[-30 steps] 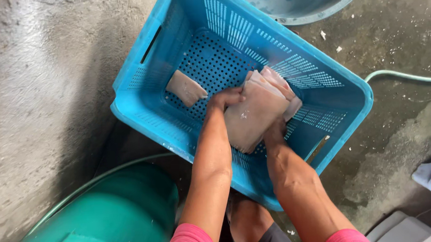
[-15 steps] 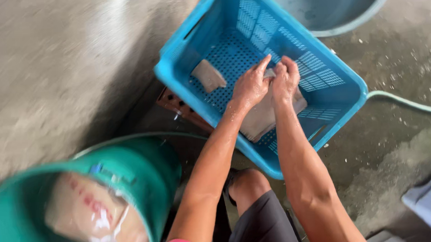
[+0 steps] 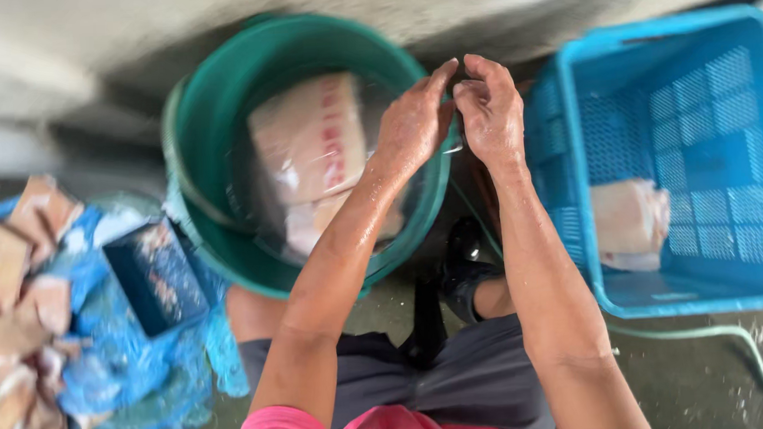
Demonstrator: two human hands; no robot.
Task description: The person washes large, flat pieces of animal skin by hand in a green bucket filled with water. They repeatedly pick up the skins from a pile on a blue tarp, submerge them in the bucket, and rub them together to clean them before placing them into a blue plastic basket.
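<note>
My left hand (image 3: 411,121) and my right hand (image 3: 491,113) are wet and meet fingertip to fingertip over the right rim of a green tub (image 3: 217,223). Both pinch a thin clear plastic film (image 3: 455,148) that hangs blurred between them. Inside the tub lie pale blocks wrapped in clear plastic with red print (image 3: 308,140). To the right stands a blue perforated crate (image 3: 664,291) with a pale slab of meat (image 3: 630,223) against its left wall.
At the left, several pale meat pieces (image 3: 11,286) are piled on a crumpled blue sheet (image 3: 138,375). A thin green hose (image 3: 718,334) runs over the wet concrete floor at the lower right. A grey wall stands behind the tub.
My view has swung left from the blue crate to the green tub. Both hands have left the slab in the crate and now meet above the tub's rim.
</note>
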